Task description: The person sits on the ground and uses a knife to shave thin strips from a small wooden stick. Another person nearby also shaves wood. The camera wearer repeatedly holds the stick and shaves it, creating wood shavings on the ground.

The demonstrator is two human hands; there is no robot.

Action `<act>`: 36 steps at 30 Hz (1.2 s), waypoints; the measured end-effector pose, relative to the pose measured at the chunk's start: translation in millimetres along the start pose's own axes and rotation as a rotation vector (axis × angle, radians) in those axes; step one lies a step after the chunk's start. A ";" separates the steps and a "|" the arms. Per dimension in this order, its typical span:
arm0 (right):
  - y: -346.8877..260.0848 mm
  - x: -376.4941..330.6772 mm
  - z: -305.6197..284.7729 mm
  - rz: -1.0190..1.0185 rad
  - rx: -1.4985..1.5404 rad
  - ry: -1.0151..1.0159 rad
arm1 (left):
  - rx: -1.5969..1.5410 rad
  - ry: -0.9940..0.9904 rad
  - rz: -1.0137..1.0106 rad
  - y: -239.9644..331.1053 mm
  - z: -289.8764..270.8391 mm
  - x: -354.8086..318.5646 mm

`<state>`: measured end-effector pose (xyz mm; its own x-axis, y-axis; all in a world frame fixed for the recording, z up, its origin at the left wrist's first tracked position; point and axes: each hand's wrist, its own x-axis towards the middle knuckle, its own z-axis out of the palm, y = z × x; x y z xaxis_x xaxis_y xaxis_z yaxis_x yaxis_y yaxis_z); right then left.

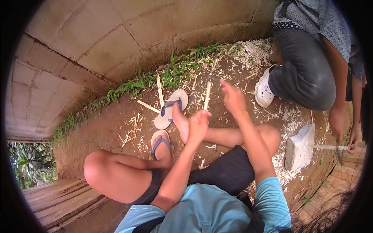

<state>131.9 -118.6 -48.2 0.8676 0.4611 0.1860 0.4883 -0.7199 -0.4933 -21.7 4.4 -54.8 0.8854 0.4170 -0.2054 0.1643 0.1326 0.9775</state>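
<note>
My left hand (199,125) is closed round the lower end of a pale, narrow wooden stick (207,95), which points up and away from me. My right hand (234,100) is a little to the right of the stick's upper part, its fingers closed on a knife. The dark knife blade (214,78) reaches left from the fingers, close to the stick's far tip; I cannot tell whether it touches. The knife's handle is hidden in the hand. Two loose pale wood pieces, one upright strip (160,91) and one slanted strip (149,106), lie on the ground beside my sandal (179,96).
Wood shavings (254,54) litter the brown dirt. A block wall (155,27) with grass along its foot curves round the far side. At right another person (303,70) squats, holding a blade against a strip near a pale stone block (301,147). Wooden boards (66,200) are at lower left.
</note>
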 end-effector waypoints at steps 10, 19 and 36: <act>-32.2 -44.1 -18.8 -0.185 0.199 -0.122 | -0.380 0.028 -0.304 47.0 -3.1 9.4; -29.8 -35.6 -15.4 -0.296 0.129 -0.206 | -0.350 0.028 -0.285 40.2 -5.2 2.2; -30.6 -38.6 -17.1 -0.153 0.263 -0.080 | -0.275 0.144 -0.394 50.9 -17.5 11.0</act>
<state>85.0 -123.2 -25.8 0.7705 0.6010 0.2126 0.5628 -0.4847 -0.6695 -11.1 31.5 -8.2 0.7070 0.4050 -0.5797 0.3363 0.5285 0.7795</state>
